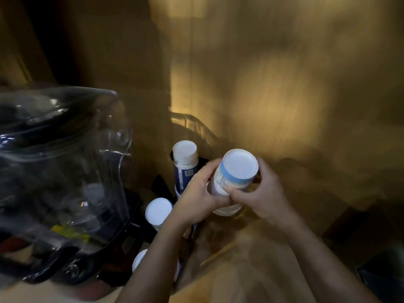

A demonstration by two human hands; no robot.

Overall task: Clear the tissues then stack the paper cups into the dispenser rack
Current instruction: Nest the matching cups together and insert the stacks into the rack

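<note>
An upside-down white paper cup with a light blue band (237, 171) is held between both hands at the frame's centre. My left hand (196, 193) grips its left side and my right hand (262, 193) grips its right side, thumb across the front. A wider white rim shows just below the cup. Left of it, a stack of inverted cups (185, 162) with dark blue print stands in the black dispenser rack (161, 186). Two more white cup bottoms, one (158, 212) and a lower one (140, 259), show in the rack nearer to me. No tissues are visible.
A large clear plastic water dispenser jug (63, 171) on a dark base fills the left side. A wooden wall (284, 95) lit by a warm patch stands behind. The wooden counter (240, 270) runs below my arms; a dark object (382, 274) lies at the lower right.
</note>
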